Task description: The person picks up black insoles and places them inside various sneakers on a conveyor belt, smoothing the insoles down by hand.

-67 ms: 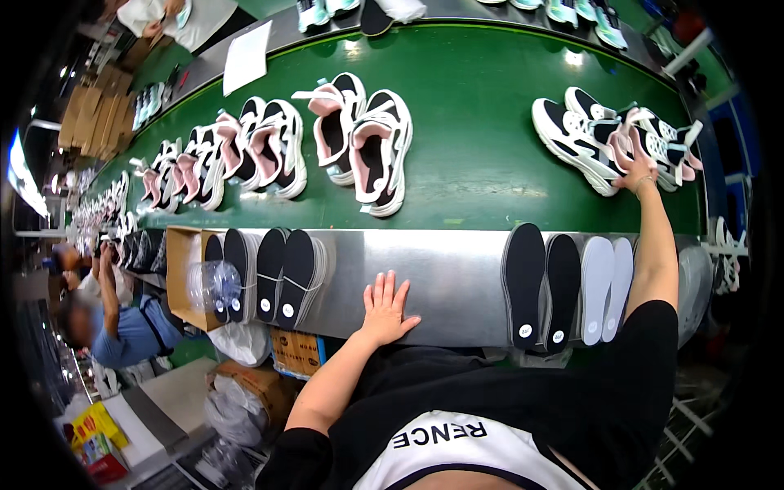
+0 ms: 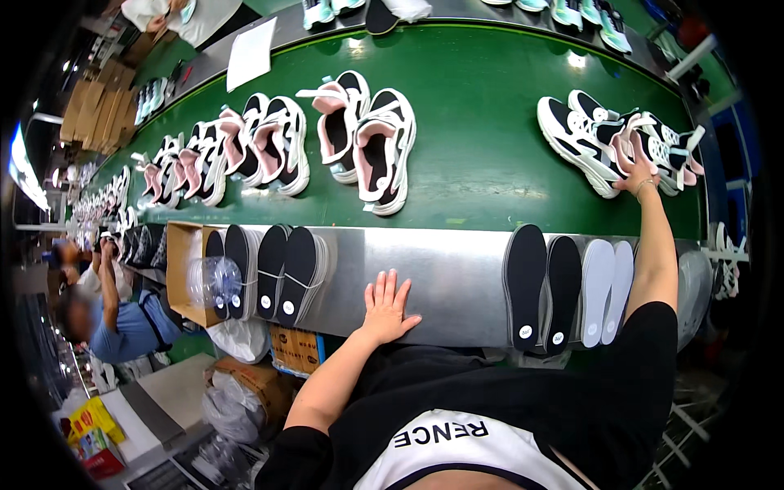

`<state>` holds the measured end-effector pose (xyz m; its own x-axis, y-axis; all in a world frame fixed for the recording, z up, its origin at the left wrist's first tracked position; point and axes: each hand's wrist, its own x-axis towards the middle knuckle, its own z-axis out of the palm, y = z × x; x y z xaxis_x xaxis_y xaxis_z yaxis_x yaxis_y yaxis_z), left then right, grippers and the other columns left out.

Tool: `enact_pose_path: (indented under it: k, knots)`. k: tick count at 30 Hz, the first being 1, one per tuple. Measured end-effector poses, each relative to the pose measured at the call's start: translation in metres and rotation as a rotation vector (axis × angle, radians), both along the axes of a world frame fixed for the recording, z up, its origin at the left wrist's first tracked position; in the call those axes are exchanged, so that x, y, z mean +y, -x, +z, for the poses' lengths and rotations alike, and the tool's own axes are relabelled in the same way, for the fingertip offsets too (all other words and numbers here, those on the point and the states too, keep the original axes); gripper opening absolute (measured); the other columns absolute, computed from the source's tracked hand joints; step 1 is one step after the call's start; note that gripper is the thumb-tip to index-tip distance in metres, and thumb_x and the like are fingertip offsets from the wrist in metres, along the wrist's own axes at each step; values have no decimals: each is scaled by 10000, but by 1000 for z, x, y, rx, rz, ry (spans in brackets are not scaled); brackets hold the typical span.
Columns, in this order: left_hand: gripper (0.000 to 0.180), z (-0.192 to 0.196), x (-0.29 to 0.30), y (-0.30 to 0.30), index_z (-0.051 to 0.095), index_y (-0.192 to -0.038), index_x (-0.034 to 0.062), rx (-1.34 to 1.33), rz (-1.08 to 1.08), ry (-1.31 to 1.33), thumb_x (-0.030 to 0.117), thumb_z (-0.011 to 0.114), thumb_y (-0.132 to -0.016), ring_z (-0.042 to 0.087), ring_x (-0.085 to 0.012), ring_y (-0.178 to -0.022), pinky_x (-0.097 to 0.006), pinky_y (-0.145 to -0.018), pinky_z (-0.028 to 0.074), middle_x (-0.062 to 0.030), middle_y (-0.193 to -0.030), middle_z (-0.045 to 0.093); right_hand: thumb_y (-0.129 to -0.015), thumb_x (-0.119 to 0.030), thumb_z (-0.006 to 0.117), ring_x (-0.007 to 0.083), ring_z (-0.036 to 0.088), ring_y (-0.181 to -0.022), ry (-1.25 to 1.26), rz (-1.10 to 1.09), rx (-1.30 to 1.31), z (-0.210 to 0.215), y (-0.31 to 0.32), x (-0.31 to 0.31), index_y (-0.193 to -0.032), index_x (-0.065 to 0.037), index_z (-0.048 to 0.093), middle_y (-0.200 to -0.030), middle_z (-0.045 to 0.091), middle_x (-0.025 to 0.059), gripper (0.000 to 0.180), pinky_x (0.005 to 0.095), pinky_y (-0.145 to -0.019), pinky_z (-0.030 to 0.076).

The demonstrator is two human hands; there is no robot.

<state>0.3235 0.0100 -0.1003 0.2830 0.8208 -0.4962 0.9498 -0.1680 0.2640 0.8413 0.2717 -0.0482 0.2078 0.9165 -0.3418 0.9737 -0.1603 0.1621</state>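
My left hand (image 2: 387, 307) lies flat on the bare metal ledge (image 2: 441, 286), fingers spread and holding nothing. Stretched out to the far right, my right hand (image 2: 639, 177) has its fingers closed on the heel end of a sneaker (image 2: 653, 151), white and black with a pink lining. Beside that one, a matching sneaker (image 2: 578, 135) rests on the green table surface, toe toward the upper left. Part of the gripped heel is hidden by my fingers. Between my hands, nearer the right arm, stand stacks of black insoles (image 2: 525, 282) and light grey insoles (image 2: 598, 286).
More pink-lined sneakers (image 2: 384, 155) line the green surface (image 2: 482, 106) leftward. Left on the ledge are banded black insoles (image 2: 300, 273) and a cardboard box (image 2: 181, 278) with clear plastic. White paper (image 2: 250, 54) lies at the far edge. A person in blue (image 2: 135, 327) is at left.
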Motion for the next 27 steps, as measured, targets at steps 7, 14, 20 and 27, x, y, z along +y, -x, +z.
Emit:
enact_pose_path:
  k: [7,14,20,27]
  knots:
    - [817,4,2,-5,178,-1342,128,-17,26,28,507,552,-723,-40,-353,-1294,-521,-996,9,-191,-1403,-1,-600,-391,698,279,577,-773,-126,-105,176,-19,10,-6,-880,-22,627,-801,597,164,468,364,-720,442]
    - [671,45,37,-36,286,-1271,43,-403,329,79,363,581,-760,343,-331,-1161,-475,-922,296,-191,-1307,263,-737,-251,617,62,446,-526,-242,-60,1060,72,123,-70,-726,11,608,-611,534,-20,262,224,-469,348]
    - [928,100,37,-61,127,-1300,5,-1088,454,-398,405,677,-669,261,-352,-1174,-421,-976,246,-211,-1288,233,-568,-360,710,305,547,-739,-309,560,491,119,264,-180,-748,-47,633,-679,542,118,369,424,-611,395]
    - [936,77,3,-21,124,-1278,-48,-689,307,-394,377,679,-655,171,-417,-1203,-474,-990,161,-296,-1280,173,-677,-380,608,246,452,-837,-63,463,406,66,340,-263,-729,-86,617,-797,512,98,299,379,-729,340]
